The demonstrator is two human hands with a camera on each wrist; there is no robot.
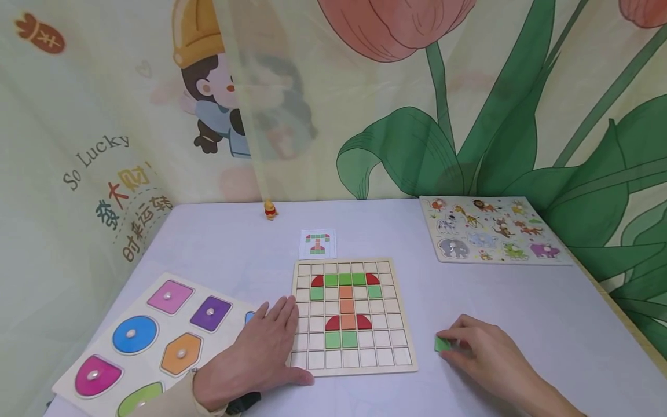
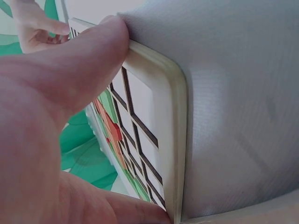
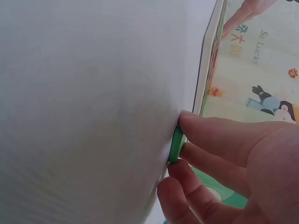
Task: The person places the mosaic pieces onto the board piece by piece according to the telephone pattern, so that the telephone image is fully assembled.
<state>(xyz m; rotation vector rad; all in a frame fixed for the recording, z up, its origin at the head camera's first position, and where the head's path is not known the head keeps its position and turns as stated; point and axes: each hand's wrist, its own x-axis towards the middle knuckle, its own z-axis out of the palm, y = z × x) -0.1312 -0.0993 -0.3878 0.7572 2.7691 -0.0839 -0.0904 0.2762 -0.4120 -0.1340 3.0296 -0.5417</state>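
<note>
A wooden grid board [image 1: 401, 354] bears green squares [image 1: 345, 280], orange squares [image 1: 346, 306] and red quarter-round pieces [image 1: 364, 322] in a T-like pattern. My left hand [image 1: 255, 350] lies along the board's left side, fingers straight, with the thumb at its lower left corner; the left wrist view shows thumb [image 2: 100, 44] and board rim [image 2: 175, 107] close up. To the right of the board, my right hand [image 1: 487, 350] pinches a green square tile [image 1: 442, 344] between thumb and fingers, low over the table. In the right wrist view the tile [image 3: 175, 145] stands on edge against the white cloth.
Behind the board lies a small pattern card [image 1: 318, 244]. A shape puzzle with knobs [image 1: 156, 301] sits at the left, partly under my left forearm. An animal puzzle [image 1: 495, 229] lies at the back right, and a small bear figure [image 1: 270, 209] stands at the back edge.
</note>
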